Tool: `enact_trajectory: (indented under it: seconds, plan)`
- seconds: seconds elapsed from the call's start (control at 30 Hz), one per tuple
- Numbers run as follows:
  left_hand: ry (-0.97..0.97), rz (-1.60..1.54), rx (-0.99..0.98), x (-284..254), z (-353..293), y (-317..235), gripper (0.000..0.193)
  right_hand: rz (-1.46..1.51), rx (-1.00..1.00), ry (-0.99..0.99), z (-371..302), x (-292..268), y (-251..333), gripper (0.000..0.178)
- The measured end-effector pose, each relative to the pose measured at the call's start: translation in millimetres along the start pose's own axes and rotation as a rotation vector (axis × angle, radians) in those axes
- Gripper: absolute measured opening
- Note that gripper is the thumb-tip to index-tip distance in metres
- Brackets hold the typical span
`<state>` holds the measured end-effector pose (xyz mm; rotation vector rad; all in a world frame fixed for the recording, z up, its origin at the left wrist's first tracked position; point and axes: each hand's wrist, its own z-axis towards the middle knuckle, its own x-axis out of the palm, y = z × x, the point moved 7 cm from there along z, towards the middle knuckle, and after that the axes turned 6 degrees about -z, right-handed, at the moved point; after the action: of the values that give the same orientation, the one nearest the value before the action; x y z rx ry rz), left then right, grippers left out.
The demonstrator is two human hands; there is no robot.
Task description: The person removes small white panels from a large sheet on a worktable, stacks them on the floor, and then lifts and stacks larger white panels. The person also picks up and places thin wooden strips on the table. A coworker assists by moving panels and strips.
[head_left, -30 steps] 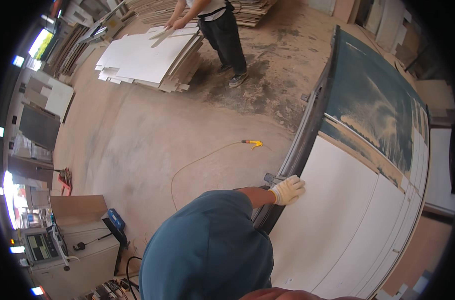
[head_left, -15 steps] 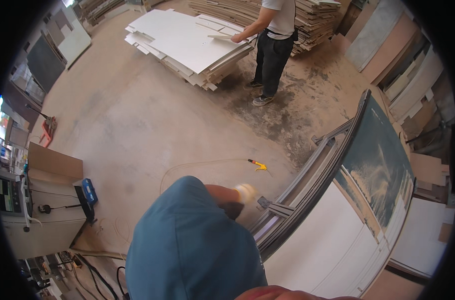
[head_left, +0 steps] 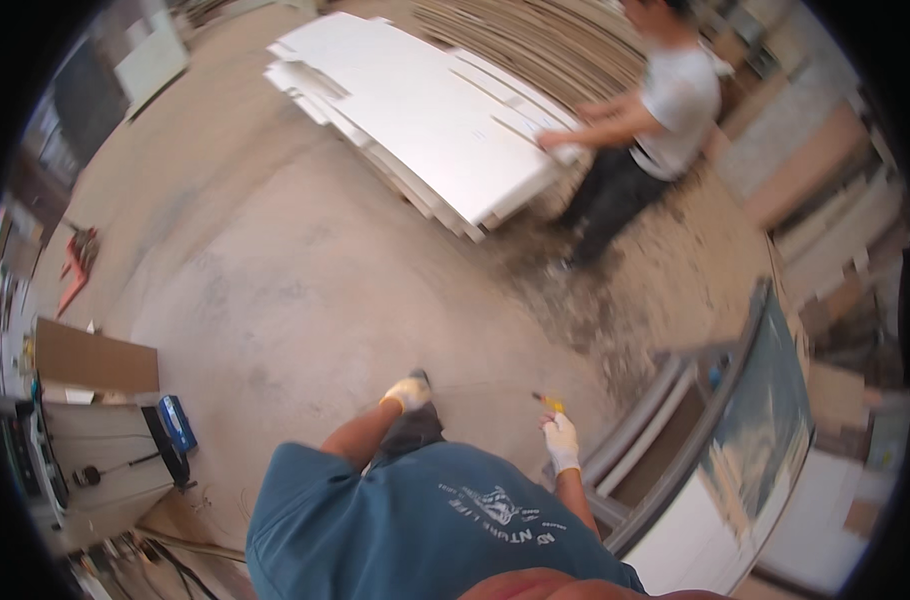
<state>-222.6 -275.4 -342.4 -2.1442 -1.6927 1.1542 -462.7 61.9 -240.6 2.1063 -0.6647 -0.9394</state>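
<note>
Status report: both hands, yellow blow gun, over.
Left hand by dark trousers. Right hand beside yellow blow gun, contact unclear. Dark table rail close on the right.

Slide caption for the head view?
Gloved right hand nearer the yellow air gun than left hand; person beside white panels.

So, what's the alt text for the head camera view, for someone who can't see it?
A person's white-gloved right hand is close to a small yellow air gun, contact unclear, with the white-gloved left hand near their dark-trousered leg. Across the dusty tan floor, a light-shirted co-worker leans over stacked white panels.
</note>
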Motion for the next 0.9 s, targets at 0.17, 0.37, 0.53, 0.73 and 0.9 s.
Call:
enact_trajectory:
  seconds: [0.17,0.37,0.53,0.73,0.9]
  plan:
    - [-0.171,-0.056,-0.214,-155,-31,110,0.044,-0.621,-0.370,0.197,182,148,157,0.035]
    - [-0.463,-0.563,-0.572,-284,-27,256,0.041,-0.679,-0.150,0.099,345,227,271,0.032]
    - [-0.525,-0.352,-0.382,-482,93,241,0.049,-0.633,-0.012,-0.143,486,249,314,0.044]
    - [-0.706,-0.140,-0.077,-784,329,115,0.056,-0.185,0.241,-0.506,598,274,320,0.053]
    - [-0.671,0.297,-0.313,-931,503,79,0.068,-0.275,0.414,-0.595,621,286,327,0.050]
